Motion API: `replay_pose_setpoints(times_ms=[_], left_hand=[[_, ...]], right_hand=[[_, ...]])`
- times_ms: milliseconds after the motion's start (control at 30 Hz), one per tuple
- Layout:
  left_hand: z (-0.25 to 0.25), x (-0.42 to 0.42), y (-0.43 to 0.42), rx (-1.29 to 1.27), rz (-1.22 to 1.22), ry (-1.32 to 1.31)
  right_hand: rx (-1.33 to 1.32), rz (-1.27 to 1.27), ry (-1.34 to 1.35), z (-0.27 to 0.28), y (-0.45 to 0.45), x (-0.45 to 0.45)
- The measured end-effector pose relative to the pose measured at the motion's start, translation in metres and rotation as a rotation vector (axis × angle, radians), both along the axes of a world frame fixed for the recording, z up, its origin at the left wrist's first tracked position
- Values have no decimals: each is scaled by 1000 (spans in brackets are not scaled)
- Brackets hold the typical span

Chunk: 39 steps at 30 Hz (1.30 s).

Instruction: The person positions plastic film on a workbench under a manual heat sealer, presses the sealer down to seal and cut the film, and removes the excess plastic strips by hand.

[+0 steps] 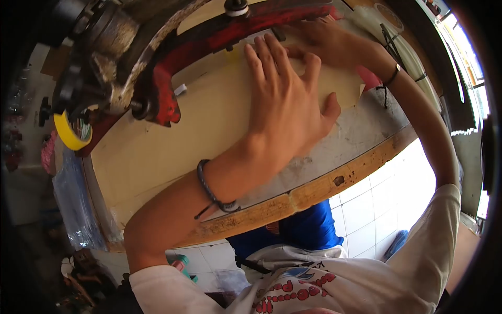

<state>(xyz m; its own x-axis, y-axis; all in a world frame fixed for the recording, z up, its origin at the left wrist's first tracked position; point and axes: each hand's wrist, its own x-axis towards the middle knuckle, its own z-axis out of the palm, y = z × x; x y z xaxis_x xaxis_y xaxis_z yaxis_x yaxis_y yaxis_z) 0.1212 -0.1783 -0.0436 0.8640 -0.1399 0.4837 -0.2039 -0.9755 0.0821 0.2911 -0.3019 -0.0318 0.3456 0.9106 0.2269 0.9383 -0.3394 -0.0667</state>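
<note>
My left hand (282, 99) lies flat on a large tan sheet (193, 118), fingers stretched forward and thumb apart. Its fingertips reach close to the lower edge of a red metal bar (209, 44). Beyond it, my right hand (327, 44) is at the far right end of that bar, over the sheet. Its fingers point left and look extended, though they are dim and partly covered by the left hand. I cannot make out anything held in either hand. A small white piece (181, 89) sits on the sheet beside the bar's bent end.
A worn metal machine arm (112, 68) stands at upper left, with a roll of yellow tape (70, 133) hanging near it. The table's wooden edge (314, 199) runs between my body and the grey tabletop (340, 149). Clear plastic (78, 204) hangs at the left side.
</note>
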Motion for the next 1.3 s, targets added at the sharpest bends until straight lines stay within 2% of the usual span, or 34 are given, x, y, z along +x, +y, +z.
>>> replay_pose_setpoints(times_ms=[100,167,267,367,467,567,667,800,900,1000,1100,1300], left_hand=[[-6,3,2,-55,-2,-66],[-1,8,9,-39,-16,-21],[-1,11,13,-47,-13,-10],[-6,14,11,-60,0,-42],[-9,14,11,-70,8,-51],[-1,14,11,-68,-7,8],[2,16,12,-51,-35,10],[3,17,12,-70,-66,27],[5,17,12,-77,-73,57],[3,17,14,-85,-90,35],[0,18,13,-90,-76,2],[-2,22,12,-88,-61,-27]], right_hand=[[168,93,-31,-4,-1,9],[310,134,-194,-19,6,17],[194,76,14,-4,8,12],[337,69,105,-12,7,13],[413,234,-123,-19,8,22],[258,43,230,-10,5,15],[364,121,112,-18,7,17],[379,142,63,-14,9,16],[428,349,-29,-8,16,28],[401,302,30,-5,13,23],[373,423,-99,-9,19,33],[381,343,-32,-6,13,28]])
